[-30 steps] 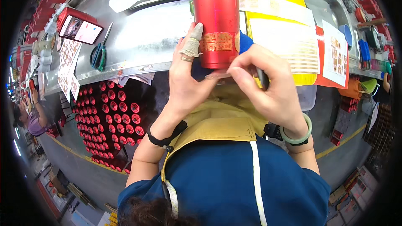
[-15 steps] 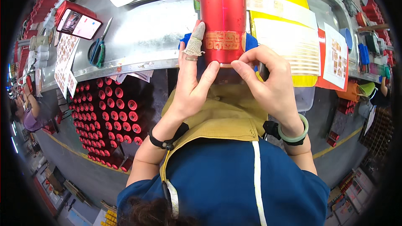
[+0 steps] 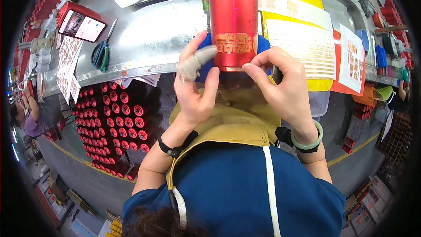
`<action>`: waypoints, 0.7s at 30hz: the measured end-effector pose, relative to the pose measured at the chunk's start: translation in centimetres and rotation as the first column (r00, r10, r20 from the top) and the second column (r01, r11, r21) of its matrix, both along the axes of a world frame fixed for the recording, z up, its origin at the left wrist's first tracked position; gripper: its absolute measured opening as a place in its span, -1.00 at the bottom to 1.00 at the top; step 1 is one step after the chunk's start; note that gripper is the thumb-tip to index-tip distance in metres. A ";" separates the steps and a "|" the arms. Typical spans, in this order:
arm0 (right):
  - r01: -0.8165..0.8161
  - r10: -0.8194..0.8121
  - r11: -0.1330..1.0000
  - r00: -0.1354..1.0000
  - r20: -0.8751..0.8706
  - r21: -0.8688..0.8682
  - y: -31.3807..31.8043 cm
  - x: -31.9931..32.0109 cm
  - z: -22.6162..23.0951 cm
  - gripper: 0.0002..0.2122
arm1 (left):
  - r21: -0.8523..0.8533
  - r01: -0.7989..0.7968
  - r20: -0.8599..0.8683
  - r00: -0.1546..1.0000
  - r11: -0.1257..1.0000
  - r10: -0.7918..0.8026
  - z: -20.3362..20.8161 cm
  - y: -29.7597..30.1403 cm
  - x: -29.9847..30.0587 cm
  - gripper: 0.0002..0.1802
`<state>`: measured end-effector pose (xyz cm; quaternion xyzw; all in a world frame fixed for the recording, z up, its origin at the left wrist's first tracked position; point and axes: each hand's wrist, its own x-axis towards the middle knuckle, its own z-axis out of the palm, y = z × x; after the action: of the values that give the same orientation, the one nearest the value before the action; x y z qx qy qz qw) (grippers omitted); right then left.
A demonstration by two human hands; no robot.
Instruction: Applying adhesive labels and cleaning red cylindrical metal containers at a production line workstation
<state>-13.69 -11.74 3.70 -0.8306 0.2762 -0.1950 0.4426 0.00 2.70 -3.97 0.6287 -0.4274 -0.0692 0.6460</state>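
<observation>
A red metal cylinder (image 3: 233, 8) lies in front of me with its near end toward my body, a gold patterned sticker (image 3: 233, 43) on its side. Along its near rim runs a thin gold strip (image 3: 232, 69). My right hand (image 3: 283, 83) pinches at the right end of this strip, thumb tip against the rim; the fingertips are partly hidden. To the left of the cylinder my left hand (image 3: 195, 83) is open, thumb and fingers apart. Its index finger wears a grey cloth finger cover (image 3: 196, 63) and points at the cylinder's side. Blue padding (image 3: 262, 44) shows beneath the cylinder.
On the metal bench (image 3: 149, 30) at left are scissors (image 3: 101, 52), a phone (image 3: 82, 25) and sticker sheets (image 3: 68, 66). A sheet of gold strips (image 3: 298, 48) lies on a yellow folder (image 3: 318, 84) at right. Several red cylinders (image 3: 118, 118) are stacked below the bench.
My left hand has drawn back from the cylinder's rim, its thumb moving left and its covered index finger bending across. The right hand and the cylinder have stayed in place.
</observation>
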 end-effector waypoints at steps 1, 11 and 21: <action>0.000 0.000 1.000 1.000 -0.004 0.006 0.0 0.0 0.0 -0.83 | 0.000 -0.044 0.100 0.994 0.999 0.044 -0.1 0.2 0.0 -0.65; -0.017 0.017 1.000 1.000 -0.012 0.002 -0.3 -0.3 0.1 -0.84 | 0.048 -0.189 0.483 0.864 0.981 0.143 0.2 -0.2 -0.3 -0.72; -0.021 0.025 0.997 0.998 -0.054 0.080 -1.5 -1.1 0.5 -0.83 | -0.059 -0.137 0.394 0.907 0.989 0.149 -0.4 -1.2 0.2 -0.71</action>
<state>-14.79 -13.22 4.21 -0.8204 0.2863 -0.1558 0.4698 0.16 1.52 -4.36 0.6495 -0.5033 0.1140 0.5584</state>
